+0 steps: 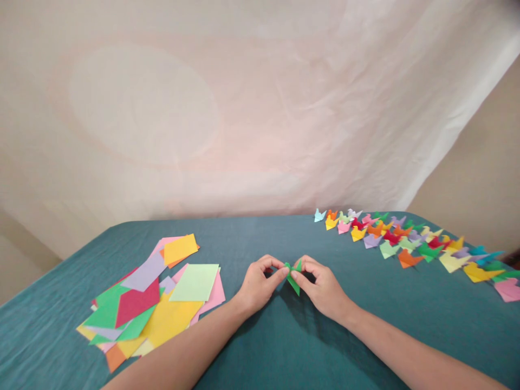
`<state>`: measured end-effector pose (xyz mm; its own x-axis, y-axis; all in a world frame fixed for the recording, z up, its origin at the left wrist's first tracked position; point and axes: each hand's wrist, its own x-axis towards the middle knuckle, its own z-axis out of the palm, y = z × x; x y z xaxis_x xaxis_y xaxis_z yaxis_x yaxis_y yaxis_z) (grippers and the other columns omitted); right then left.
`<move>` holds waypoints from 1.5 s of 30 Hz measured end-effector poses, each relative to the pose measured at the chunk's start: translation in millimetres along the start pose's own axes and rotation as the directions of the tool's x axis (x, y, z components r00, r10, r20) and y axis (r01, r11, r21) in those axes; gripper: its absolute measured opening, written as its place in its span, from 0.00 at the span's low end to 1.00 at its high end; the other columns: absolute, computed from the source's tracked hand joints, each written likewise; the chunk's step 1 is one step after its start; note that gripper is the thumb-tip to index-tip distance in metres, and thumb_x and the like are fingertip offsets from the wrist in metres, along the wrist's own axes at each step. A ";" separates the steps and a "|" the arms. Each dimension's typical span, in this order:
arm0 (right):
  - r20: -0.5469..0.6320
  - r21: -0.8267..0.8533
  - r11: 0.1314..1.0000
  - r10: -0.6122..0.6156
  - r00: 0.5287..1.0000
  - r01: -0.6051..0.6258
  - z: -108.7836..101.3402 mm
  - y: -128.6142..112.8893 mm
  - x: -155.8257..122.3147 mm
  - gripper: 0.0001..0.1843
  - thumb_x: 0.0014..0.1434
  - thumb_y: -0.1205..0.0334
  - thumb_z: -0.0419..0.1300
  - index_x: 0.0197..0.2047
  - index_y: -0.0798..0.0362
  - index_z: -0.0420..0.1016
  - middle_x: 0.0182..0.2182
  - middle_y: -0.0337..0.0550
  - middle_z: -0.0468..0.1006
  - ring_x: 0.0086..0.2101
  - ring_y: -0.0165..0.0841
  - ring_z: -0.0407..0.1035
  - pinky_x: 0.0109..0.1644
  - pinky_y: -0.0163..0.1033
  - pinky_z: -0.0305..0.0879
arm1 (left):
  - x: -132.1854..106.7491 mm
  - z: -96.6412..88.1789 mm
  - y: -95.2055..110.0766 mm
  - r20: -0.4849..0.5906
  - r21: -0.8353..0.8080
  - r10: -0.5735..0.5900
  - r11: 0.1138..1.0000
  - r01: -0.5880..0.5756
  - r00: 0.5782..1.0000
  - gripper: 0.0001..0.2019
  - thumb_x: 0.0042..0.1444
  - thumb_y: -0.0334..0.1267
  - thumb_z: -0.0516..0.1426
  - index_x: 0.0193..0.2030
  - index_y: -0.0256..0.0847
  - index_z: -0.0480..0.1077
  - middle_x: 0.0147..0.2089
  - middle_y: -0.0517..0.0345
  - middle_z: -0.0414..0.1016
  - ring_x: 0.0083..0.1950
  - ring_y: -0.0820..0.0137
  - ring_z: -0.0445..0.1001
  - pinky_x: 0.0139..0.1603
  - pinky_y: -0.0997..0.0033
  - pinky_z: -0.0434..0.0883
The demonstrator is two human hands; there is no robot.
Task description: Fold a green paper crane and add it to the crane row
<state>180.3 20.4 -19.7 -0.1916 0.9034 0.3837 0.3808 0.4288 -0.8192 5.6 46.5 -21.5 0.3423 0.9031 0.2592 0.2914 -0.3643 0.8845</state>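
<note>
Between my two hands is a small green origami bird (294,283), folded from paper, with points sticking up and one pointing down. My left hand (263,279) pinches its left side between thumb and fingers. On its right side, my right hand (320,284) grips the paper with thumb and forefinger. The fingertips cover part of the folds. Both hands are held over the middle of the table.
Loose coloured paper squares (179,314) lie in an overlapping pile on the left, beside my left forearm. Rows of finished origami birds (410,246) in many colours stand at the right. A teal cloth (244,238) covers the table, and a pale sheet (260,124) hangs behind it.
</note>
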 end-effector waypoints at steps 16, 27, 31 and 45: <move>-0.015 0.004 1.000 0.016 1.000 -0.016 0.7 -2.4 0.0 0.12 0.59 0.60 0.53 0.25 0.53 0.67 0.27 0.38 0.67 0.31 0.31 0.64 0.37 0.36 0.61 | -0.4 2.3 3.0 -0.042 0.061 0.044 0.997 -0.041 0.998 0.10 0.55 0.42 0.55 0.30 0.38 0.71 0.33 0.57 0.71 0.35 0.71 0.68 0.37 0.74 0.65; 0.027 0.005 1.000 0.021 0.999 -0.021 -0.5 -0.6 0.8 0.11 0.59 0.62 0.52 0.26 0.53 0.65 0.27 0.38 0.65 0.30 0.30 0.63 0.37 0.35 0.60 | -0.4 1.0 -1.0 0.004 0.059 0.016 0.998 -0.016 1.000 0.10 0.56 0.42 0.55 0.32 0.38 0.72 0.33 0.58 0.71 0.35 0.71 0.69 0.38 0.74 0.64; 0.036 0.001 1.000 0.025 0.999 -0.025 -1.1 0.0 0.8 0.11 0.60 0.62 0.52 0.25 0.53 0.65 0.27 0.37 0.65 0.30 0.30 0.63 0.37 0.35 0.59 | 0.3 0.8 0.7 0.012 0.060 -0.001 0.998 0.000 1.000 0.09 0.55 0.41 0.56 0.32 0.38 0.72 0.34 0.58 0.72 0.36 0.71 0.69 0.38 0.74 0.64; 0.028 -0.005 1.000 0.023 0.999 -0.023 -1.2 0.2 -0.7 0.10 0.59 0.64 0.52 0.26 0.53 0.65 0.27 0.38 0.65 0.30 0.30 0.63 0.37 0.36 0.60 | -0.1 2.9 3.1 -0.005 0.127 -0.006 0.992 0.007 1.000 0.08 0.54 0.39 0.56 0.29 0.38 0.72 0.31 0.59 0.71 0.34 0.72 0.69 0.37 0.73 0.64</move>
<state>181.6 19.9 -19.6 -0.2082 0.9123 0.3528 0.3894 0.4081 -0.8257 9.0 44.6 -19.9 0.3365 0.9063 0.2557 0.4047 -0.3843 0.8298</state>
